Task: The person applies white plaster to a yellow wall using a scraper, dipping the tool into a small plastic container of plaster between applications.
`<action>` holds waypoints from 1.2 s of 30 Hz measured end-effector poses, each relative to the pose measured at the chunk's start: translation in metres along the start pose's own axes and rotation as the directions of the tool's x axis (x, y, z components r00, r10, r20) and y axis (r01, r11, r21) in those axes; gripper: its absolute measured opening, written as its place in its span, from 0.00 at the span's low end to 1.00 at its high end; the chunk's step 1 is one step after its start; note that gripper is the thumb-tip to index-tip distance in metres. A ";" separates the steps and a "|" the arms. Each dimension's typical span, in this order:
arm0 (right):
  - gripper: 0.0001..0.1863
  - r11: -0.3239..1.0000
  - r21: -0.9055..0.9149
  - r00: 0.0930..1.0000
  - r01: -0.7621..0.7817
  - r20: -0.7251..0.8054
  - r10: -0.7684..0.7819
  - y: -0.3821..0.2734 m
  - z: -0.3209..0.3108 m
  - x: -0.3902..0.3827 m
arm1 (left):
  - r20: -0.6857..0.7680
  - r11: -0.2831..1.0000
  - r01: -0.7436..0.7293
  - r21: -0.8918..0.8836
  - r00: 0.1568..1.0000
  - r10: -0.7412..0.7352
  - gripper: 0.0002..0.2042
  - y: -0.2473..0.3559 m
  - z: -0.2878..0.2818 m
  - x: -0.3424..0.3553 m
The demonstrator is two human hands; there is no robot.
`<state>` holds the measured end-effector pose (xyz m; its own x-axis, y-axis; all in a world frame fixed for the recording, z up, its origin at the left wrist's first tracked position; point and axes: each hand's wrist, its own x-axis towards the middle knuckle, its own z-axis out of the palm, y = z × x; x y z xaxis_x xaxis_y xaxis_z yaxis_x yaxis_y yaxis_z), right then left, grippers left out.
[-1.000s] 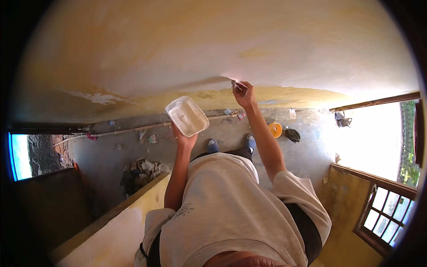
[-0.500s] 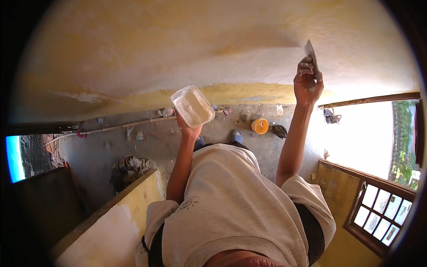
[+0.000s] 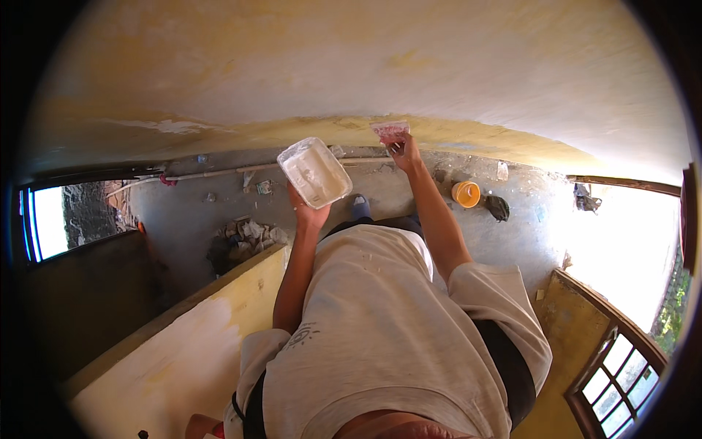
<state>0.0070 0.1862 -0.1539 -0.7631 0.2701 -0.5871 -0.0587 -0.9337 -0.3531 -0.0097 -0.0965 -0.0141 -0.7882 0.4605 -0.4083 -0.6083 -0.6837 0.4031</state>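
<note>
My left hand (image 3: 310,214) grips a white rectangular plastic tub (image 3: 292,181) from below, its open top facing me. Whitish paste coats the inside of the tub. To the right of it, my right hand (image 3: 404,152) is closed on a flat putty scraper (image 3: 390,130) with a pinkish-red, smeared face. The scraper is in front of the lower part of the wall (image 3: 322,80), which carries patchy white coating over yellow; whether it touches the wall I cannot tell.
An orange bucket (image 3: 466,194) and a dark bag (image 3: 497,208) stand on the grey floor at the right. A long pole (image 3: 219,173) lies along the wall's foot. Crumpled sacks (image 3: 248,240) sit behind a low yellow partition (image 3: 219,322). A paned window (image 3: 618,380) is at the lower right.
My right hand has come down and leftward from the upper right of the wall, bringing the scraper close to the tub. The scraper's flat face now shows. The tub stays nearly in place.
</note>
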 end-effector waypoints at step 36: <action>0.13 0.985 -0.025 0.975 0.169 -0.142 -0.170 -0.061 -0.034 -0.058 | 0.031 0.998 0.033 -0.055 0.999 -0.031 0.26 -0.021 0.007 0.011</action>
<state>0.0762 0.2359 -0.1229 -0.6425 0.4559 -0.6159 -0.1707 -0.8687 -0.4650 -0.0061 -0.0729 -0.0208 -0.7715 0.4989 -0.3947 -0.6277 -0.6982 0.3442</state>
